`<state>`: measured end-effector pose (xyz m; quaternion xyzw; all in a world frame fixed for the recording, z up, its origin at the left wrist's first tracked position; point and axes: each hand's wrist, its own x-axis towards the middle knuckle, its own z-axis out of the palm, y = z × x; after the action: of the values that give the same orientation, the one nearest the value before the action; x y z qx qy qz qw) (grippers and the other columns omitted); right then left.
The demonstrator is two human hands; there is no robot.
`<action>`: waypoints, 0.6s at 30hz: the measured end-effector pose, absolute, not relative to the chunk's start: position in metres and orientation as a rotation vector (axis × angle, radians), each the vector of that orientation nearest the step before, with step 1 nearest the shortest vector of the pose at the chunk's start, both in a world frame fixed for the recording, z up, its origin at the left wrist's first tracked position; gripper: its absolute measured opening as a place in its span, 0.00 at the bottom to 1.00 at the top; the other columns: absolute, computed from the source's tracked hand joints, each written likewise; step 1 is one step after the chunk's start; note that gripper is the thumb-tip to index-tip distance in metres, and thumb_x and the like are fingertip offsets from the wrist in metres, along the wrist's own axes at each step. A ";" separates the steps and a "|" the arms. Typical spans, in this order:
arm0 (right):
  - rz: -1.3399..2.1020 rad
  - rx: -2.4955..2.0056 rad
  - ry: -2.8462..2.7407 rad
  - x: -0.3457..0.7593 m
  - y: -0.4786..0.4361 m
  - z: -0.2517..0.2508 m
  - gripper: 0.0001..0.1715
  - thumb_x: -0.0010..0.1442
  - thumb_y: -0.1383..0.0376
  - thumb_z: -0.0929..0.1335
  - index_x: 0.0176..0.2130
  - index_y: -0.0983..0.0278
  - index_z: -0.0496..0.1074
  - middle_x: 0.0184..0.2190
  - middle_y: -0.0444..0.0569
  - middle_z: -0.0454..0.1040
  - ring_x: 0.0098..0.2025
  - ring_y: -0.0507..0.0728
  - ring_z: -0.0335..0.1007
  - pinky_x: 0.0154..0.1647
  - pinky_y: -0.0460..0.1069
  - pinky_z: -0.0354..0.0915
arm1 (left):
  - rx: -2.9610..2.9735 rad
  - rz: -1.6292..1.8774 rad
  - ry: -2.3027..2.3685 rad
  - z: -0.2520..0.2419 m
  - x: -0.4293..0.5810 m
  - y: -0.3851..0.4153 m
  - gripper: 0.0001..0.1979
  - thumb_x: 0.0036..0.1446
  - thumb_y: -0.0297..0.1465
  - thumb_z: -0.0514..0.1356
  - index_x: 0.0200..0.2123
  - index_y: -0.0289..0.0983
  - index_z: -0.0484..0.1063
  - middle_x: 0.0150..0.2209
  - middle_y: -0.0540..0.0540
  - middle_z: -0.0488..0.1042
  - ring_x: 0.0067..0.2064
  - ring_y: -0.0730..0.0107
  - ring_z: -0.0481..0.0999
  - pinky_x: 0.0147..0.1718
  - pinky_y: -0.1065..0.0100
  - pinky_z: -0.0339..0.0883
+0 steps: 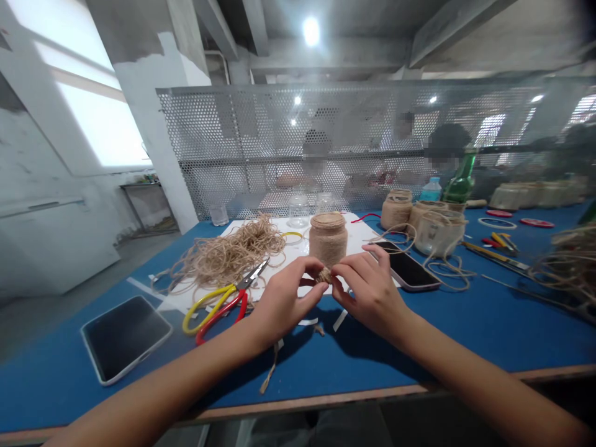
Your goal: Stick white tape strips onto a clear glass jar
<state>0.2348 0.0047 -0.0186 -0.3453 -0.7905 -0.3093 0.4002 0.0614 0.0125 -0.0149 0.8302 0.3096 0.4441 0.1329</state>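
Observation:
Both my hands meet over the near edge of the white paper (358, 231). Between their fingertips is a small bundle of tan jute twine (325, 275), partly hidden by the fingers. My left hand (291, 295) pinches it from the left, thumb below and index finger above. From the right, my right hand (372, 292) grips it with the thumb and fingers closed. Just behind stands an upright jar wrapped in twine (328, 239). Scissors with red and yellow handles (228, 301) lie open to the left of my left hand. A loose heap of twine (233, 254) spreads behind them.
A phone (125, 338) lies at front left, another phone (410, 267) right of my hand. Clear glass jars (298, 211), more wrapped jars (397, 210), a green bottle (460, 180) and a utility knife (496, 256) stand or lie around. A perforated metal screen (270, 143) bounds the back.

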 end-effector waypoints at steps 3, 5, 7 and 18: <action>-0.802 -0.879 -2.011 0.234 0.004 -0.019 0.04 0.55 0.70 0.63 0.32 0.64 0.67 0.28 0.46 0.70 0.32 0.53 0.63 0.52 0.57 0.51 | 2.400 1.278 0.912 -0.015 0.061 0.013 0.10 0.54 0.28 0.56 0.41 0.38 0.63 0.37 0.49 0.70 0.38 0.74 0.71 0.38 0.69 0.71; -0.806 -0.886 -2.019 0.234 0.004 -0.020 0.04 0.55 0.71 0.63 0.32 0.64 0.67 0.28 0.46 0.70 0.32 0.53 0.63 0.52 0.57 0.50 | 2.409 1.274 0.922 -0.016 0.061 0.013 0.10 0.54 0.28 0.56 0.41 0.38 0.63 0.37 0.49 0.70 0.38 0.73 0.71 0.38 0.69 0.71; -0.805 -0.892 -2.018 0.234 0.004 -0.020 0.04 0.55 0.71 0.62 0.31 0.65 0.67 0.28 0.46 0.70 0.32 0.53 0.63 0.52 0.57 0.50 | 2.421 1.283 0.920 -0.016 0.062 0.013 0.10 0.54 0.28 0.56 0.40 0.38 0.63 0.37 0.49 0.70 0.37 0.74 0.72 0.37 0.69 0.71; -0.829 -0.920 -1.979 0.232 0.003 -0.022 0.04 0.54 0.71 0.63 0.29 0.66 0.68 0.26 0.46 0.69 0.31 0.52 0.63 0.52 0.57 0.52 | 2.396 1.317 0.913 -0.016 0.065 0.009 0.09 0.54 0.26 0.56 0.39 0.38 0.63 0.37 0.50 0.69 0.37 0.76 0.71 0.36 0.73 0.72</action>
<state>0.2325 0.0035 -0.0222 -0.3626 -0.7797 -0.3267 0.3924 0.0648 0.0093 -0.0155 0.8242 0.3142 0.4531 0.1294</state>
